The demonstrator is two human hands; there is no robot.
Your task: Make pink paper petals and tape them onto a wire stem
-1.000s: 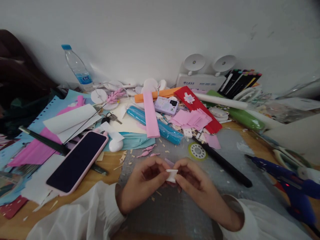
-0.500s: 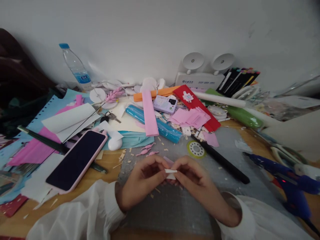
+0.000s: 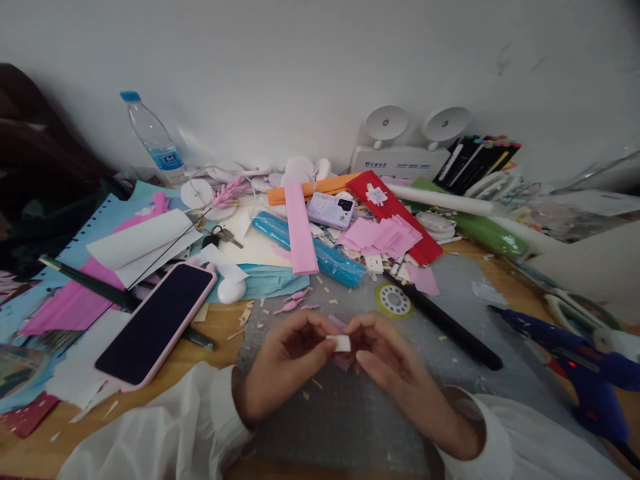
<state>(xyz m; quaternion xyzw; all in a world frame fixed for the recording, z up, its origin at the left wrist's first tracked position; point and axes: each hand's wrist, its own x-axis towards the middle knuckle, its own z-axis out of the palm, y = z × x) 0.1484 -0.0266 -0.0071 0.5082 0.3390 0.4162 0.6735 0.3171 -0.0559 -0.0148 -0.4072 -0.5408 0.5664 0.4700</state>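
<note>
My left hand (image 3: 285,363) and my right hand (image 3: 393,370) meet over a grey mat (image 3: 350,413) near the table's front edge. Between their fingertips they pinch a small white paper piece (image 3: 341,343), with a bit of pink paper (image 3: 343,362) showing under it. Both wrists wear white sleeves. A round yellow-green tape roll (image 3: 395,299) lies just beyond my right hand, beside a long black pen (image 3: 450,327).
A pink-cased phone (image 3: 157,323) lies at the left front. Rolled pink, blue, orange and red papers (image 3: 320,233) crowd the middle. A water bottle (image 3: 153,137) stands at the back left. A blue glue gun (image 3: 570,360) and scissors (image 3: 575,313) lie at the right.
The white paper piece has turned slightly between my fingertips, now showing a broader face. My hands stay in nearly the same place.
</note>
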